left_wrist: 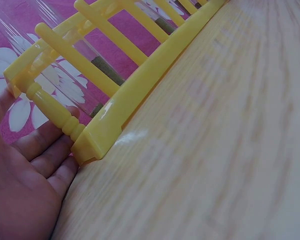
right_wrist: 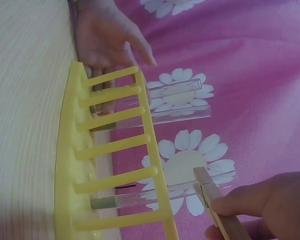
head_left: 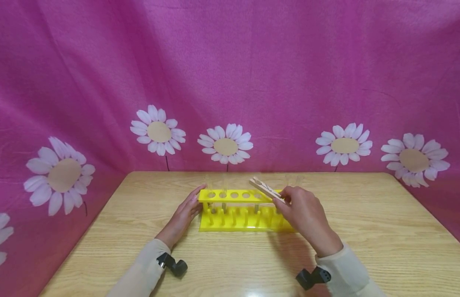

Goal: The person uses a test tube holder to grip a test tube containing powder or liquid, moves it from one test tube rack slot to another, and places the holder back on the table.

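A yellow test tube rack stands on the table with several clear glass tubes in it. My left hand rests at the rack's left end, fingers extended and touching its end post. My right hand pinches a wooden test tube holder above the rack's right half. In the right wrist view, the holder's tip overlaps the upper part of one tube, which still sits in the rack. Two more tubes stand near the left end. Dark material lies at the tube bottoms.
The light wood table runs back to a pink cloth printed with white flowers, which hangs behind and at the sides. More tube tops show faintly behind the right hand. Each wrist carries a small black camera mount.
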`<state>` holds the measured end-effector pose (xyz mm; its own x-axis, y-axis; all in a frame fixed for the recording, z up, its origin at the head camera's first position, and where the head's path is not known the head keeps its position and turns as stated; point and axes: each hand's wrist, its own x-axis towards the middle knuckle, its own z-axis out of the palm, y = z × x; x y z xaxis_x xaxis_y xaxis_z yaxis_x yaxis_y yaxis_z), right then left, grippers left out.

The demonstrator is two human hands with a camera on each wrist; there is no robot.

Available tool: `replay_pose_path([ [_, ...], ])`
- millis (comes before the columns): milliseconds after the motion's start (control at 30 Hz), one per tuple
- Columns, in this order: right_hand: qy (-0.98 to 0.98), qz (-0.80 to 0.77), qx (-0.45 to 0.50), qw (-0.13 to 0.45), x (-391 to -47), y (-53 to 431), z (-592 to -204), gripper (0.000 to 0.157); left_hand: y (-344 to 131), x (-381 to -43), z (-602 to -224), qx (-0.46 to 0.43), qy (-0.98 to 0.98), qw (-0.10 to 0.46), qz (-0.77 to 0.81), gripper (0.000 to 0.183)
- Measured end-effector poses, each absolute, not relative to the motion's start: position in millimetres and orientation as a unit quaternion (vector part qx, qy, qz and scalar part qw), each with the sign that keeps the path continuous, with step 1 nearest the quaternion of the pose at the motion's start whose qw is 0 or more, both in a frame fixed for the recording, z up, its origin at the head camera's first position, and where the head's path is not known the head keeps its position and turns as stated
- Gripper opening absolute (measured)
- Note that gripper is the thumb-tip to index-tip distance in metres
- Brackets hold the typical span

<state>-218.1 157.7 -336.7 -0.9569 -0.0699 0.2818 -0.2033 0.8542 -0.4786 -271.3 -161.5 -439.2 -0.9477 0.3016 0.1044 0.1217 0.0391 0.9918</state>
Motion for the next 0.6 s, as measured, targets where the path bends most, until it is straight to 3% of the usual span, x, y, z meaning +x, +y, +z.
replay_pose_path([
  [600,-0.947,0.244,0.096,0.185,-216.8,156.7,-340.2,0.015,-161.7,-272.6,-440.2,0.154,0.709,0.07,0.685,0.057],
])
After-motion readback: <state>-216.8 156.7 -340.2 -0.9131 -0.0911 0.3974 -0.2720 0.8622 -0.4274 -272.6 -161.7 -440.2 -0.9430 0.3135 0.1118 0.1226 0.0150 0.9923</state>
